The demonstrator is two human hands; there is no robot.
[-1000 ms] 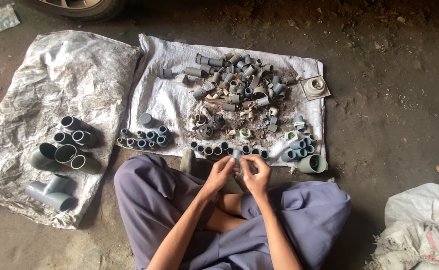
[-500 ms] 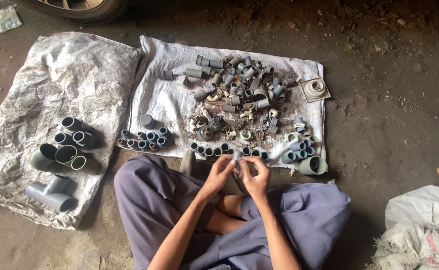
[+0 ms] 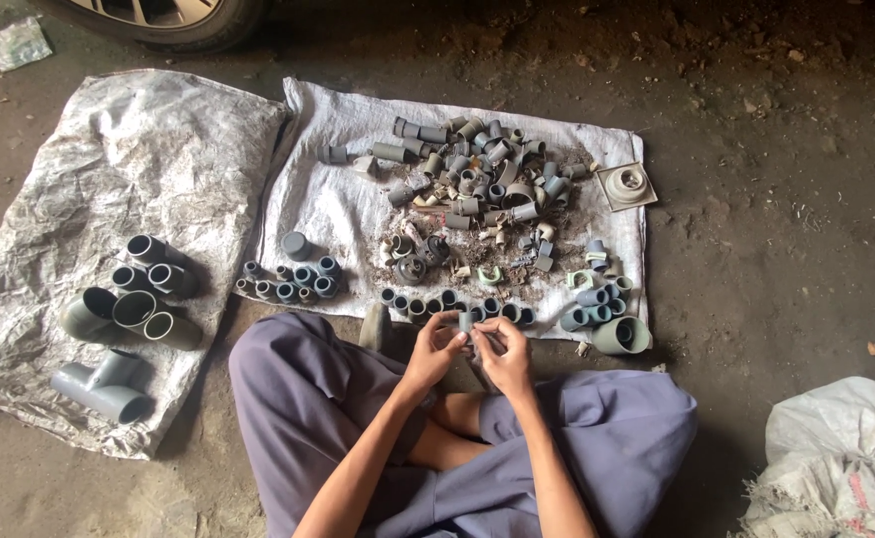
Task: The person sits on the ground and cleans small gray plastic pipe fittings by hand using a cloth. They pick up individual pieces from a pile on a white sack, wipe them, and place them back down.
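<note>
Both hands up front over the crossed legs, one small grey pipe fitting (image 3: 466, 321) pinched between them. Left hand (image 3: 438, 347) fingers closed on its left side, right hand (image 3: 504, 351) fingers closed on its right side. Fitting sits just above the near edge of the white sack (image 3: 338, 199), right beside the row of small couplings (image 3: 452, 303).

Counts:
- 2 sacks spread on the dirt floor (image 3: 776, 239): the white one in the middle, crinkled grey sack (image 3: 109, 159) on the left.
- Grey sack: about 6 large fittings in a cluster (image 3: 139, 294), plus 1 large tee (image 3: 104, 384) apart, nearer the viewer.
- White sack: row of about 9 small couplings at near edge; group of about 9 blue-grey sockets (image 3: 293, 279) at left; unsorted pile (image 3: 472, 184) in the centre, too many to count, mixed with debris.
- 1 square floor drain cover (image 3: 626, 185) at far right corner.
- 1 large reducer (image 3: 621, 336) at near right corner, a handful of small pieces just behind it.
- 1 stuffed white bag (image 3: 836, 458) lower right.
- 1 car tyre (image 3: 163, 15) top left.
</note>
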